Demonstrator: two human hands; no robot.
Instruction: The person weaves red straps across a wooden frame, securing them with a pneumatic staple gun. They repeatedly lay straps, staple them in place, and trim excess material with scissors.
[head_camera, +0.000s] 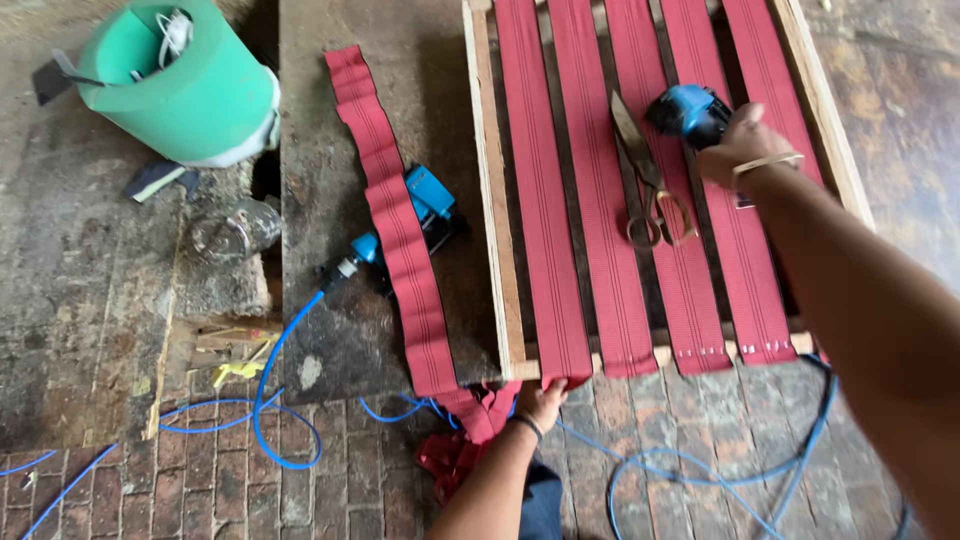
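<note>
Red webbing strips (545, 190) run lengthwise (toward viewer); hands: right (740, 140) grips blue stapler (690, 112), left (543, 402) pinches strap end.

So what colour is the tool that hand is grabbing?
Blue with black parts; the tool under the right hand shows best in the head view.

Straps (610, 200) ran side by side across the wooden frame (492, 200), with shears (645, 180) lying on them just left of a stapler (690, 112). Left of the frame — on a slab (330, 330) — another stapler (425, 205) sat under a loose strap (395, 220); the bucket (190, 85) stood farther left.
</note>
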